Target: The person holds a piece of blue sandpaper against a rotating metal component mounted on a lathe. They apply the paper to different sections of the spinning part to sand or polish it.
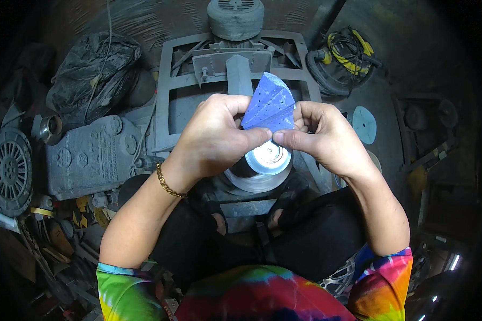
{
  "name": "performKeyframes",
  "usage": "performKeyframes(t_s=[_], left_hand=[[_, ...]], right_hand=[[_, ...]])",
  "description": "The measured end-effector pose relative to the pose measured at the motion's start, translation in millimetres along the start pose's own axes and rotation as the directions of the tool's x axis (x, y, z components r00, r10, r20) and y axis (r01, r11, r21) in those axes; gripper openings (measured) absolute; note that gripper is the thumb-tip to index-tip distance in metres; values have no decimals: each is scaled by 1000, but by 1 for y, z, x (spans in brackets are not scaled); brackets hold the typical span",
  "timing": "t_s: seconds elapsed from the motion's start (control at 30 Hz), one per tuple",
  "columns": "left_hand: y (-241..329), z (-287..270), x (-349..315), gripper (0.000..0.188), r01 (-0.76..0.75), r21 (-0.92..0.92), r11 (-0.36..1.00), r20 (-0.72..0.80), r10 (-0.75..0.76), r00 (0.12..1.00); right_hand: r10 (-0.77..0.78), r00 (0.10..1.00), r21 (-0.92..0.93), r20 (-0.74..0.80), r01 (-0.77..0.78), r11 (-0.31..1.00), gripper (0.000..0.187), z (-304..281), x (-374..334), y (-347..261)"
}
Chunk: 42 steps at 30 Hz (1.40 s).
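A blue-violet piece of sandpaper [268,104], dotted with small holes and folded into a fan-like wedge, is held up in front of me. My left hand [214,131] pinches its left lower side, thumb on the near face. From the right, my right hand [326,136] grips its lower corner between thumb and curled fingers. The two thumb tips nearly meet at the bottom of the fold. Just below them is a bright, round, stepped metal piece [269,159] on a wider grey disc [257,183]; the hands partly cover it, and I cannot tell whether it is turning.
A dusty motor [235,21] sits at the far end of a grey metal frame [166,80]. On the left lie a black plastic bag [93,75], a cast metal housing [91,155] and a slotted round part [9,171]. A yellow-black vacuum [351,56] and pale disc [364,124] are at right.
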<state>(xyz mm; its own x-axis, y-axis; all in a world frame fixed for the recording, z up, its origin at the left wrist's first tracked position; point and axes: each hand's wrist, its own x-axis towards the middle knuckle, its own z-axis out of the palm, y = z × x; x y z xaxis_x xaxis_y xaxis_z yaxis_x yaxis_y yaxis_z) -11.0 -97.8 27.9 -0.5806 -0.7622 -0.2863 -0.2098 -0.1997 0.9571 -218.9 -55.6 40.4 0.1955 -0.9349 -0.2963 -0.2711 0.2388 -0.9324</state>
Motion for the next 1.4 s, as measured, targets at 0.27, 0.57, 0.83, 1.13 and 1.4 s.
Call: performKeyframes(t_s=[0.27, 0.57, 0.83, 1.13, 1.4], left_hand=[[-2, 0, 1, 24, -18, 46, 999, 0, 18, 1000], [-13, 0, 3, 19, -168, 3, 986, -57, 168, 984], [-3, -1, 0, 25, -52, 34, 998, 8, 52, 999], [-2, 1, 0, 24, -67, 65, 996, -3, 67, 998], [-2, 2, 3, 23, -71, 113, 991, -15, 74, 997]], right_hand=[[-18, 1000, 5, 18, 18, 1000, 25, -1, 1, 2], [-13, 1000, -28, 17, 13, 1000, 24, 0, 0, 0], [-19, 1000, 21, 10, 19, 1000, 25, 1, 0, 3], [-10, 1000, -24, -3, 10, 1000, 26, 0, -1, 3], [-14, 1000, -19, -18, 14, 1000, 25, -3, -4, 5]])
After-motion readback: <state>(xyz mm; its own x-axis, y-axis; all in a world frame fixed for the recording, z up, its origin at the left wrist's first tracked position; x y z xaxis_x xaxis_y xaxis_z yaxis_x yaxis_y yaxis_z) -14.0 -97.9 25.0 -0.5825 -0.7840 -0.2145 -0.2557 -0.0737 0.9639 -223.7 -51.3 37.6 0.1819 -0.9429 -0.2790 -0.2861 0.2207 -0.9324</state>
